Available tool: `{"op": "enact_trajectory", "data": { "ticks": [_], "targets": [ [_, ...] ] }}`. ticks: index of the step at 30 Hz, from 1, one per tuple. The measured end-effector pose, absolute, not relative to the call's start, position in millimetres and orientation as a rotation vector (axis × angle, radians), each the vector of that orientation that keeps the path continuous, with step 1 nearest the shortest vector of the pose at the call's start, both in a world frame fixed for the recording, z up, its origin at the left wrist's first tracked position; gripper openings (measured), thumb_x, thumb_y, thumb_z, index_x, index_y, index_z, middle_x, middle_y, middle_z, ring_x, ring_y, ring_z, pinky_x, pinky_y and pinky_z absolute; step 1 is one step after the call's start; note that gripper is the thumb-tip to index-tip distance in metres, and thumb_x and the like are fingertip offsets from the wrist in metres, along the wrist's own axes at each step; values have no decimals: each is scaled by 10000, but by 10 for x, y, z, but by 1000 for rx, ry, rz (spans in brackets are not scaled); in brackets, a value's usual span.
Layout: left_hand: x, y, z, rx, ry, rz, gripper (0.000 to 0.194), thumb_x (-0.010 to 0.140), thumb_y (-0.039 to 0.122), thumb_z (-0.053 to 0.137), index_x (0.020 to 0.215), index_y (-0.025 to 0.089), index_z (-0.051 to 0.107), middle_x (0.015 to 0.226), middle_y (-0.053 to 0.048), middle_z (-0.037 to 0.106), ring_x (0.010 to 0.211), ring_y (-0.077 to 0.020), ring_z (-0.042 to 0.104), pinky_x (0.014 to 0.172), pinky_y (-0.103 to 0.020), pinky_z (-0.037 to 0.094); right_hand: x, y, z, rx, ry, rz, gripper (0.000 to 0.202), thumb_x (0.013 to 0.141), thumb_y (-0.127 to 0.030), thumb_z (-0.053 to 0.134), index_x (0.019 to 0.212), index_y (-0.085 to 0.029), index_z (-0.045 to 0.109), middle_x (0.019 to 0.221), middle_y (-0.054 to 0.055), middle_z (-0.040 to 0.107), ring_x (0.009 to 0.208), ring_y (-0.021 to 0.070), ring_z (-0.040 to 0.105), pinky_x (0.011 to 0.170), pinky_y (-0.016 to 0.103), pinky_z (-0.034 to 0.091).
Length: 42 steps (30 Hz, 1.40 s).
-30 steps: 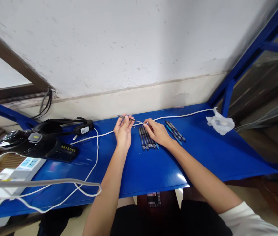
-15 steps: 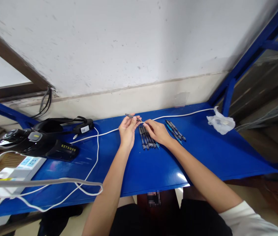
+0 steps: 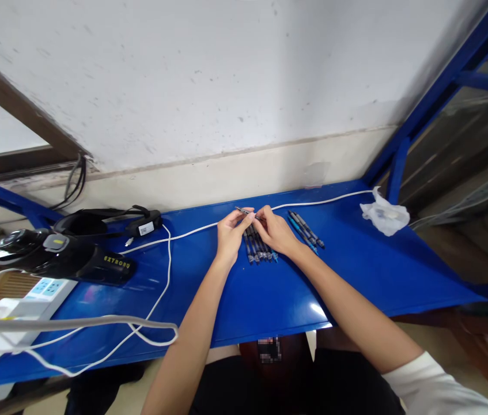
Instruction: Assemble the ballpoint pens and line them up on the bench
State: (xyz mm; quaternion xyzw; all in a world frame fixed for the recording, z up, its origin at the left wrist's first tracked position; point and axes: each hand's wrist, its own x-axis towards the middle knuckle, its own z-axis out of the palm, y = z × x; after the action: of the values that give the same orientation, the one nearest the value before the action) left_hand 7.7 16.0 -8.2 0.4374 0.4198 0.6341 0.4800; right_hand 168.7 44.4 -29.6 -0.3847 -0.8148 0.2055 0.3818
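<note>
A thin dark pen is pinched in the fingers of my left hand, near the back of the blue table. Close beside it, my right hand has its fingers closed at the other end of the pen; whether it grips the pen itself or a small part is too small to tell. Below and between my hands lies a row of several dark pens, one with a blue tip, their upper ends partly covered. Right of my right hand, a smaller group of grey and blue pens lies slanted.
On the left of the blue table are a black bottle, a black strapped device, a white power strip and looping white cables. A crumpled white plastic bag lies at the right.
My left hand has moved slightly right and the hands are closer together. The pen's visible end has shifted right and down. The view has shifted slightly.
</note>
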Motion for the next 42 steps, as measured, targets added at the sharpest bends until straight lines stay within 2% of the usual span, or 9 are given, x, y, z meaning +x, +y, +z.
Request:
{"op": "enact_trajectory", "data": {
  "ticks": [6, 9, 15, 22, 27, 35, 36, 38, 42],
  "targets": [
    [20, 190, -102, 990, 957, 1500, 426, 795, 311, 925, 1195, 211, 815, 1363, -109, 757, 1284, -270, 691, 1159, -397, 489, 1689, 439, -250, -933, -2150, 513, 213, 1146, -377, 433, 1285, -244, 524, 1061, 75, 746, 848, 236, 725, 731, 292, 461],
    [25, 178, -77, 982, 928, 1529, 570, 788, 273, 929, 1320, 204, 739, 1260, -106, 792, 1225, -245, 720, 1149, -394, 494, 1692, 442, -244, -945, -2136, 483, 224, 1154, -382, 418, 1260, -233, 547, 1051, 79, 742, 843, 234, 718, 723, 286, 445],
    [68, 150, -48, 990, 920, 1596, 344, 868, 351, 876, 1114, 189, 699, 1181, -133, 818, 1135, -253, 763, 1092, -425, 534, 1682, 439, -257, -908, -2162, 468, 210, 1155, -381, 430, 1218, -224, 552, 1082, 93, 744, 858, 227, 711, 735, 284, 441],
    [64, 141, -17, 974, 837, 1608, 544, 865, 375, 884, 1310, 236, 605, 1410, -142, 721, 1366, -254, 645, 1201, -440, 446, 1679, 437, -232, -891, -2147, 479, 278, 1159, -417, 431, 1282, -216, 579, 1096, 90, 752, 865, 223, 714, 758, 290, 460],
    [21, 198, -60, 1116, 1093, 1660, 507, 879, 477, 858, 1265, 210, 667, 1208, -113, 758, 1205, -234, 700, 1100, -393, 511, 1682, 442, -213, -858, -2128, 450, 319, 1169, -422, 397, 1307, -239, 619, 1199, 97, 756, 1022, 234, 726, 850, 300, 481],
    [187, -587, 309, 1253, 1320, 1830, 310, 958, 422, 783, 1193, 239, 698, 1055, -64, 735, 984, -194, 706, 904, -321, 556, 1690, 438, -229, -1024, -2031, 546, 261, 1138, -453, 453, 1234, -225, 533, 844, 6, 680, 657, 188, 629, 635, 262, 364],
    [233, -866, 356, 1318, 1232, 1700, 190, 998, 411, 730, 1070, 236, 723, 937, -43, 732, 864, -176, 695, 847, -310, 551, 1695, 436, -221, -1032, -2036, 557, 281, 1134, -466, 460, 1260, -223, 526, 806, -10, 660, 636, 183, 611, 630, 260, 356],
    [335, -1452, 321, 1377, 907, 1273, 308, 1025, 485, 664, 873, 226, 735, 754, -38, 720, 704, -175, 664, 744, -313, 537, 1704, 433, -201, -1036, -2048, 568, 347, 1125, -508, 484, 1320, -224, 525, 757, -30, 637, 637, 181, 602, 645, 258, 361],
    [497, -2289, -406, 1286, 889, 226, 357, 880, 595, 794, 871, 238, 799, 853, -53, 791, 782, -218, 722, 697, -294, 521, 1704, 433, -172, -991, -2070, 547, 363, 1160, -490, 394, 1337, -238, 587, 906, 21, 716, 766, 187, 666, 729, 273, 402]
  ]
}}
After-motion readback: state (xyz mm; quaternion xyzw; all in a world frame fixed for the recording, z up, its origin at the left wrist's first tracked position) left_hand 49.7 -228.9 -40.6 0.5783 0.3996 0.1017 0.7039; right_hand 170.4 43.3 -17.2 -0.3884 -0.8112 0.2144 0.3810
